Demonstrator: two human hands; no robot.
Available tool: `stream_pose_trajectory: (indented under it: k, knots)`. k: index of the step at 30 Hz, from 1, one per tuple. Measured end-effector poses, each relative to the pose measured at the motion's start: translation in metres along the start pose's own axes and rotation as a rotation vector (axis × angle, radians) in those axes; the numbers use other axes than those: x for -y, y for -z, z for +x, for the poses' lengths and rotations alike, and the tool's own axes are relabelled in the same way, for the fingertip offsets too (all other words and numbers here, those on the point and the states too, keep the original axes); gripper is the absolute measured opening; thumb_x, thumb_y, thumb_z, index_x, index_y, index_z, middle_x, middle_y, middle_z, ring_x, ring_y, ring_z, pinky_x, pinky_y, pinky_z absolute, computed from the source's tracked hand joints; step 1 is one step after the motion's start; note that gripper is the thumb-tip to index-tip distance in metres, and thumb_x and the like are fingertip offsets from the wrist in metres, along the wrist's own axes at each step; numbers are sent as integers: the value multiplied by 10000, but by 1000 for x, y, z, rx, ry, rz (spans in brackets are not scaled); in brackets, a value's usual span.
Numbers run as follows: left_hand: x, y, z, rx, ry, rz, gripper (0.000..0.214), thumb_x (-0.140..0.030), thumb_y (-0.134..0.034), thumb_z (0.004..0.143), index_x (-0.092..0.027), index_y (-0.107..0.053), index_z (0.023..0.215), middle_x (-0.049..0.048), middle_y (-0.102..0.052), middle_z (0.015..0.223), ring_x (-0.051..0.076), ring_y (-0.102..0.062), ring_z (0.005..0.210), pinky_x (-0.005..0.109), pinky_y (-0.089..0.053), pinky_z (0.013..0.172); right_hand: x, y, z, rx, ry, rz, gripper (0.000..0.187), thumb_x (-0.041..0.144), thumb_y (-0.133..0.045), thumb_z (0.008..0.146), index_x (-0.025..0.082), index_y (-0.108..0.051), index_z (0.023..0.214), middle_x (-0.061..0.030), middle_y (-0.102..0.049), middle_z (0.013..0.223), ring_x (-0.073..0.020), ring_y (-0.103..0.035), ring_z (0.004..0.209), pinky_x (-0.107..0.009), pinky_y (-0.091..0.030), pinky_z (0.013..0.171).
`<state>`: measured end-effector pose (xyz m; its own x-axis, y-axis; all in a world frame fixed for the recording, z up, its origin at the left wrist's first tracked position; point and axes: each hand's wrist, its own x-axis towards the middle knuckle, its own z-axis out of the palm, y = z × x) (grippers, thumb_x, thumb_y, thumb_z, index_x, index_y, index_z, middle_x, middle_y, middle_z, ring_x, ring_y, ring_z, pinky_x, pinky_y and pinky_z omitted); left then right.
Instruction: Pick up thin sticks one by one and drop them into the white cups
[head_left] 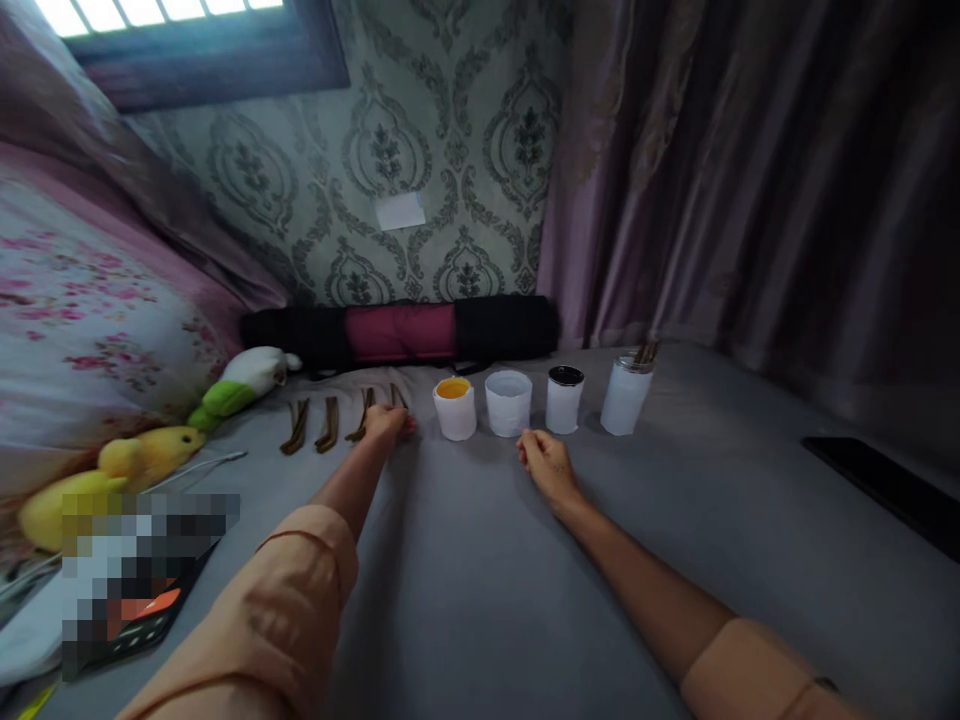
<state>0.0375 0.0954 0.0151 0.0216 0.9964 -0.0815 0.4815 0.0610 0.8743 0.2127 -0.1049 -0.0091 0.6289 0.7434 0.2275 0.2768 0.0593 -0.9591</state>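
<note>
Four sticks (328,425) lie mid-frame left of four cups (508,402), the rightmost cup (625,395) already holding some, as the left hand (386,422) covers the nearest stick (397,396), grip unclear, and the right hand (547,462) rests half-curled, empty, below the cups.

Single head-worn view, looking forward and down, close over grey bed (480,600)

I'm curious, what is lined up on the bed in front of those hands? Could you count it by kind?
White cups: 4
Brown sticks lying flat: 4, with the left hand on the last one
Total: 8
More sticks stand in the rightmost cup, but they are too small to count.
</note>
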Motion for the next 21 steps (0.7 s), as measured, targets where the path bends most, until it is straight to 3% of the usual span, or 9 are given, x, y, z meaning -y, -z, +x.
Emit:
stream_pose_trajectory:
  k: [9,21]
  knots:
    - [5,-6,-15,90,175,-534,98,2,-483,709,-91,-512,702,28,-548,550,82,-559,498,199,-506,566,-1,0,0,12,-22,46,347,455,-416,770,158,-535,638,12,-484,500,-88,-406,417,-210,-301,429]
    - [6,-12,-38,202,218,-816,114,22,-505,721,-65,-546,661,31,-546,577,53,-534,504,147,-471,527,-5,0,1,31,-10,47,372,476,-417,773,149,-535,639,7,-482,509,-78,-407,411,-199,-293,406]
